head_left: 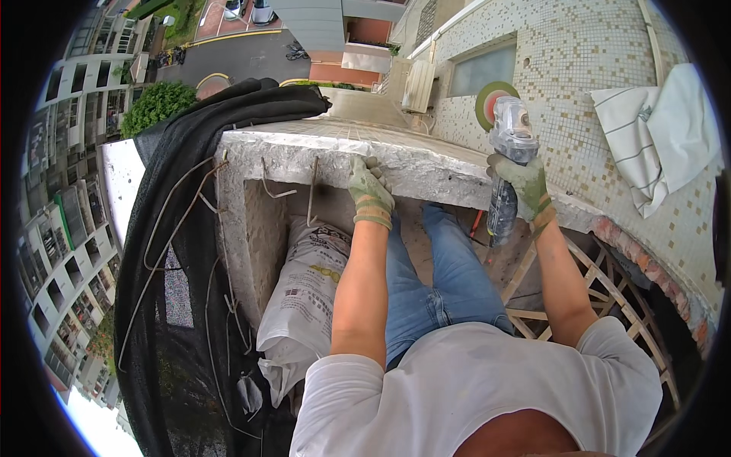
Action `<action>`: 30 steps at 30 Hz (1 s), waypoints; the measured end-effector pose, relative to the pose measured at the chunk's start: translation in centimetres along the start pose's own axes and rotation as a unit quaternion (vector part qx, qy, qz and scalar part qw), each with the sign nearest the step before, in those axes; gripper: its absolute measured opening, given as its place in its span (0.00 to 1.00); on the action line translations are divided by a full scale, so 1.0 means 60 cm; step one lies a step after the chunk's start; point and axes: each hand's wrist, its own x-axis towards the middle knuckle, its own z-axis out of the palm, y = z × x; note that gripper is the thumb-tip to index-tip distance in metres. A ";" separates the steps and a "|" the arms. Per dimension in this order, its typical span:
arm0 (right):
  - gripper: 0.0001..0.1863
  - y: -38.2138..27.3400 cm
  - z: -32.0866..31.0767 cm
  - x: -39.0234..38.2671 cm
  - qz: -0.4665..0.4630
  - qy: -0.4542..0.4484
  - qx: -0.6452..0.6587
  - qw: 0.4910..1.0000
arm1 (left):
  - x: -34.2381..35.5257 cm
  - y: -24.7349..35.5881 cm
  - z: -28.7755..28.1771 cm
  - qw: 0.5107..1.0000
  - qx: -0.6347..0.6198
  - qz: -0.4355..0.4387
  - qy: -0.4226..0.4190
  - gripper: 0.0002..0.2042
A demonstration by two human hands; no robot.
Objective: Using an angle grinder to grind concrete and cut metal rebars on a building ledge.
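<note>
My right hand (525, 186), in a green and tan work glove, is wrapped round the body of an angle grinder (513, 137). The grinder stands nearly upright in view, with a green-rimmed, red-centred disc (491, 105) at its far end, over the outer side of the wall. Whether the disc spins cannot be told. My left hand (370, 189), gloved alike, grips the top of a rough, broken concrete ledge (442, 180) with its fingers curled over it. Bent rusty steel bars (313, 190) stick out of the ledge left of that hand.
A full white woven sack (304, 282) leans inside the ledge. Black netting (183, 228) with bent wires drapes the left side. A tiled wall (579, 68) and a hanging white sheet (662, 137) are at right, above a wooden lattice (609, 289). The street (236, 61) lies far below.
</note>
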 end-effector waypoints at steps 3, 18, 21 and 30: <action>0.11 -0.005 -0.002 -0.002 -0.018 0.007 0.017 1.000 | -0.003 -0.001 -0.001 1.000 0.012 -0.022 0.001 0.21; 0.11 -0.007 -0.011 -0.005 -0.046 -0.009 0.023 0.999 | -0.003 -0.009 -0.006 0.999 -0.011 0.017 -0.042 0.22; 0.16 -0.013 -0.024 -0.003 -0.028 -0.008 0.066 0.997 | -0.011 -0.004 0.012 0.999 0.016 -0.008 0.045 0.22; 0.17 0.007 -0.053 -0.003 -0.039 0.001 0.036 0.999 | 0.011 -0.029 -0.013 0.990 0.098 0.103 0.015 0.24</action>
